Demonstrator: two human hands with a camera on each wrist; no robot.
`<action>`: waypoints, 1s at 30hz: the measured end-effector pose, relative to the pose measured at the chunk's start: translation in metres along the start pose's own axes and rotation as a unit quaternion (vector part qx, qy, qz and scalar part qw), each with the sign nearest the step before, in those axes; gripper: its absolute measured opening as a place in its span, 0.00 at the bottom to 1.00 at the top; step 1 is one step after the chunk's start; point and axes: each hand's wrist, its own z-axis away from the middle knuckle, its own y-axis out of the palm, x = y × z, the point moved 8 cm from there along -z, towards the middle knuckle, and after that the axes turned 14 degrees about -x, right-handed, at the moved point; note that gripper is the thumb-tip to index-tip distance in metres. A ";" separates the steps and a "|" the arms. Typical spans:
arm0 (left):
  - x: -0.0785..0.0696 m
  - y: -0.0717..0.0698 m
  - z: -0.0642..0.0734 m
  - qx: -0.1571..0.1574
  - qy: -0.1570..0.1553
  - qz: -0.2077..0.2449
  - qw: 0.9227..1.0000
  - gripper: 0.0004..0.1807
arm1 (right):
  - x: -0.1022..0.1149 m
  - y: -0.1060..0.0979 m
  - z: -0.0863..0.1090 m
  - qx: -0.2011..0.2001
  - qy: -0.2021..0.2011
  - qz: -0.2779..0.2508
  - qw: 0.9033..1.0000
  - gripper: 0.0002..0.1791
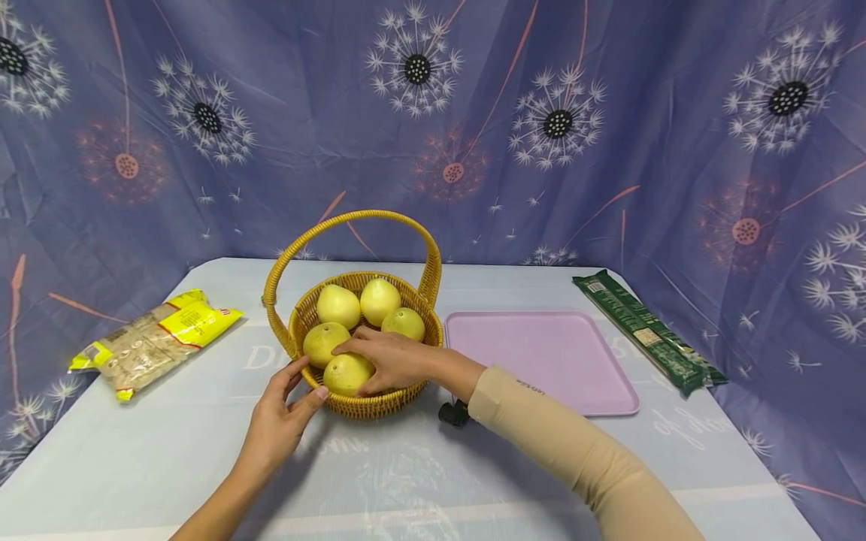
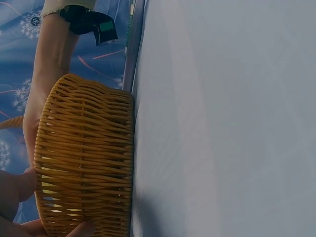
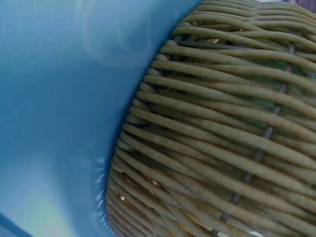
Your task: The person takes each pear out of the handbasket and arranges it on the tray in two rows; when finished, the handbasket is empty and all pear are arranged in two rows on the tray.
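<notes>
A yellow wicker basket (image 1: 368, 408) with a tall arched handle stands on the table and holds several yellow-green pomelos (image 1: 338, 306). My left hand (image 1: 277, 421) grips its front left rim, with the thumb over the edge and fingers along the side. In the left wrist view, that thumb (image 2: 24, 183) and a fingertip (image 2: 81, 229) touch the woven wall. My right hand (image 1: 395, 359) reaches inside, fingers and thumb curled round the front pomelo (image 1: 348, 375). The right wrist view shows only the basket's weave (image 3: 222, 128) and the tabletop; the hand is hidden there.
Right of the basket lies a pink-lilac tray (image 1: 541, 353), partly behind my right forearm. A long green packet (image 1: 639, 327) rests at the far right edge. To the left is a yellow-and-clear bag (image 1: 158, 338). A patterned curtain (image 1: 325, 113) hangs behind the table.
</notes>
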 end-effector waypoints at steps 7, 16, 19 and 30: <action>0.000 0.001 0.000 0.004 -0.008 0.005 1.000 0.35 | -0.004 -0.004 0.002 -0.007 0.007 -0.032 0.999 0.40; 0.000 0.000 0.000 0.002 -0.003 0.006 1.000 0.35 | -0.006 -0.011 0.004 -0.020 0.002 -0.058 0.998 0.42; 0.000 0.000 0.000 0.000 -0.003 0.009 1.000 0.35 | -0.007 -0.013 0.004 -0.021 0.004 -0.069 0.997 0.43; -0.002 -0.001 -0.001 -0.002 0.005 0.016 1.000 0.34 | -0.007 -0.033 0.006 -0.049 0.002 -0.093 0.994 0.43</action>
